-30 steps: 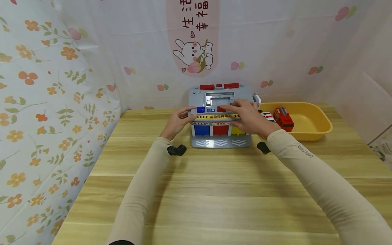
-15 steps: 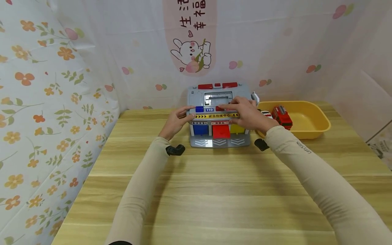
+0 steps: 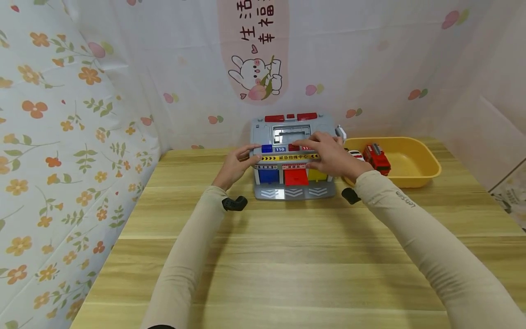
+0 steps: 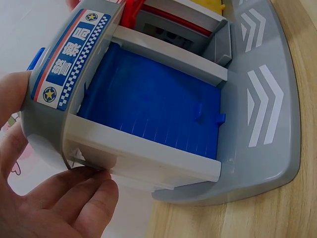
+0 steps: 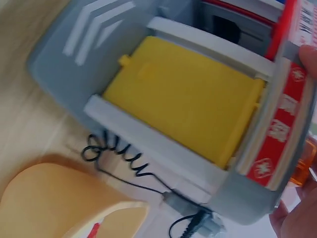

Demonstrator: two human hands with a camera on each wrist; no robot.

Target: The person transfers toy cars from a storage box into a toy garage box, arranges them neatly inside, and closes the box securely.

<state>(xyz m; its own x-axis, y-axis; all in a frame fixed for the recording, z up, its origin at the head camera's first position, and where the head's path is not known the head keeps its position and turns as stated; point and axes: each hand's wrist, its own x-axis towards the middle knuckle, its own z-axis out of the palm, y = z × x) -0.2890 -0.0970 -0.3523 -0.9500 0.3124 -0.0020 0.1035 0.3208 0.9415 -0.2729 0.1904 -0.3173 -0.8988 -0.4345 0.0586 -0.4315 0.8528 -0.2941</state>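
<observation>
A grey toy rescue station (image 3: 261, 133) stands at the back of the table. My left hand (image 3: 236, 165) grips its left front corner, with curled fingers on the side wall in the left wrist view. My right hand (image 3: 334, 155) holds the roof's front edge, a finger on the red button (image 3: 293, 147) and the thumb against the front. Below that button the red door (image 3: 296, 177) is swung outward and up. The blue door (image 4: 153, 99) and the yellow door (image 5: 183, 94) are closed. The right hand hides part of the roof.
To the right stands a yellow bin (image 3: 415, 178) with a red toy fire truck (image 3: 377, 160) and a white toy car (image 3: 355, 155). A small handset (image 3: 340, 132) hangs on the station's right side by a coiled black cord (image 5: 126, 156). A floral cloth (image 3: 197, 91) hangs close behind.
The red door, closed one second ago, has swung open outward. Both hands keep their places on the station.
</observation>
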